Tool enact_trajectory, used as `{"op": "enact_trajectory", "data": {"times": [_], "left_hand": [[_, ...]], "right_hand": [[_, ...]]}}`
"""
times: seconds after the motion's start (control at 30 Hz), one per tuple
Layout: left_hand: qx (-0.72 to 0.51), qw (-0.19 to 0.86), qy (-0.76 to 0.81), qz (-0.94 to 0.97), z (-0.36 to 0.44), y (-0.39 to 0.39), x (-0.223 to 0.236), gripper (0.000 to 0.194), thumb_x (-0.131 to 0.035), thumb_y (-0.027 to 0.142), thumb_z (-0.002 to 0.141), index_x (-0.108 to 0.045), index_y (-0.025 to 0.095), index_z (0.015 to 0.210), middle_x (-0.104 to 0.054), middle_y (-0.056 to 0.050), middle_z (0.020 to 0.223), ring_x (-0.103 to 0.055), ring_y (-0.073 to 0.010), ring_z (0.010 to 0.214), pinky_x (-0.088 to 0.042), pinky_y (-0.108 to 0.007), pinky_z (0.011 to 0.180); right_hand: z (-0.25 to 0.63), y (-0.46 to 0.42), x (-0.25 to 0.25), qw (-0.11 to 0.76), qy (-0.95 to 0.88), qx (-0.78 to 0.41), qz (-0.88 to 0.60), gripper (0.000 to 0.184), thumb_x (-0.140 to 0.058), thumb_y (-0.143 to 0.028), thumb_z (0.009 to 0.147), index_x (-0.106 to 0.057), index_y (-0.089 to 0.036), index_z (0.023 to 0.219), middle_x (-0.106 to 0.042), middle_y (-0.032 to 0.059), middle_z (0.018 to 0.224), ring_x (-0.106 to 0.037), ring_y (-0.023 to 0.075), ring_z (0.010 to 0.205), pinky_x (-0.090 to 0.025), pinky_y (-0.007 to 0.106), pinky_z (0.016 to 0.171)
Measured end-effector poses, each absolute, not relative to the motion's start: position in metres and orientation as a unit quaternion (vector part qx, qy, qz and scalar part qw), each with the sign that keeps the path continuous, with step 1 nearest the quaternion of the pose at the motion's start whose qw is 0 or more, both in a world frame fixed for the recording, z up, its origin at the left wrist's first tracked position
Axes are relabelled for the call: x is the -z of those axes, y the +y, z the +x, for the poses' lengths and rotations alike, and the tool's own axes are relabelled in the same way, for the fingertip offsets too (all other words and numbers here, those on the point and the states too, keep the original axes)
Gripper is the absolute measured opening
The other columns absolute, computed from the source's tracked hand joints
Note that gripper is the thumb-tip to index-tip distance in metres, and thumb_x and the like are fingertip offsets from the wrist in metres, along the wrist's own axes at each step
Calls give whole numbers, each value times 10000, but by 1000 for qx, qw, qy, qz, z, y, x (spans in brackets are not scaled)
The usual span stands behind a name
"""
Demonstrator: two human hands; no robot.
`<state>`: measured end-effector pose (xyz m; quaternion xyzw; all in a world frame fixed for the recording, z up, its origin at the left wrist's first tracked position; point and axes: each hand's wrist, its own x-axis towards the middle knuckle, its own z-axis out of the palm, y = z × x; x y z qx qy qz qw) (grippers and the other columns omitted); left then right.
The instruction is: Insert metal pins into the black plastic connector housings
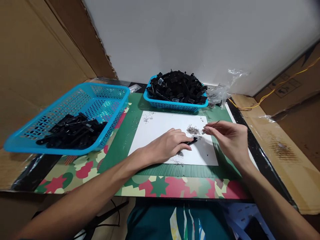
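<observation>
On a white sheet of paper [155,133], my left hand [172,143] is closed around a small black plastic part [193,141], whose end sticks out to the right past the fingers. My right hand [225,135] is just to the right, thumb and fingertips pinched together. Whatever is in that pinch is too small to make out. Between the hands and slightly beyond them lies a pile of tiny metal springs or wire pieces [192,130]. More such bits lie under and below my left hand, and a loose cluster [148,118] is near the sheet's upper left corner.
A blue basket [175,106] heaped with black plastic parts [178,85] stands behind the paper. To the left, a larger blue basket [102,141] holds more black parts [72,131]. Clear plastic bags [220,95] and a yellow cable [265,95] are at the right. Cardboard walls flank the table.
</observation>
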<state>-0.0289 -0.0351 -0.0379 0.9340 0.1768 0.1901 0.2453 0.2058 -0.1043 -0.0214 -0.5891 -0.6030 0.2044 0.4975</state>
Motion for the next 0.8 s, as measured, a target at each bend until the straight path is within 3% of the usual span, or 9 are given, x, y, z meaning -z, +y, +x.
{"op": "enact_trajectory", "data": {"times": [0.2,0.8], "left_hand": [[-192,261,182,928,-27,-34,36,303,-640,268,1013,-727,126,1266,-770,-93,975,-662,-231,900,-493,-368,875],[-198,303,191,913,-27,-34,36,268,-599,261,1040,-762,176,1234,-766,-61,878,-649,-204,843,-506,-389,889]], "right_hand": [[197,-102,42,532,-531,-325,-574,238,-820,-383,864,-712,-174,828,-793,77,811,-780,214,681,-668,333,664],[195,-99,44,499,-535,-313,-606,274,-808,-400,834,-669,-180,746,-783,101,730,-778,229,617,-631,307,570]]}}
